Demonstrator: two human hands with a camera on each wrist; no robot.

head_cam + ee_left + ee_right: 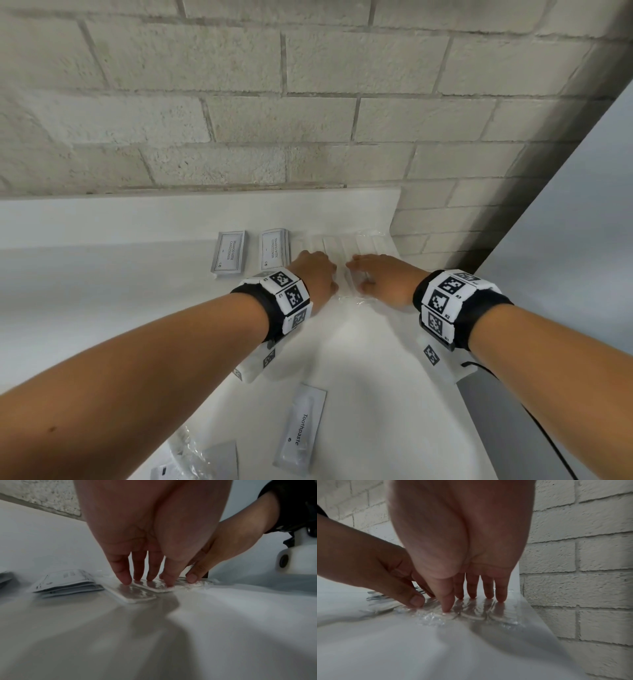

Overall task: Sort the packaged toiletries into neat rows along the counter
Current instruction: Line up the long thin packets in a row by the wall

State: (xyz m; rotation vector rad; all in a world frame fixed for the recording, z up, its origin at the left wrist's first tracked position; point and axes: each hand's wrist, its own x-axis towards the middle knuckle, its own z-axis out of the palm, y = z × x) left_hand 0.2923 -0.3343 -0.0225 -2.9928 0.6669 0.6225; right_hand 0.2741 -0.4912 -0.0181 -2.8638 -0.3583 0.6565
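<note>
At 12 o'clock on the counter [102, 274] | left hand [317, 274] and right hand [387, 279], fingers straight, press the clear-wrapped packets [342, 245] | advice: slide flat, keep edges parallel to the shampoo sachets [228, 251]

**Surface and material findings**

Counter [102, 274]: smooth, matt white. Wall [239, 102]: rough painted brick with a pitted finish. Wrapped items [342, 245] at far right: clear, glossy, crinkled plastic film. Shampoo packets [228, 255]: matt paper-like fronts. Toothpaste packet [301, 433], near: smooth, dull grey.

white counter [102, 274]; grey sachets [228, 255] — black-checkered wristbands [291, 298]
</note>
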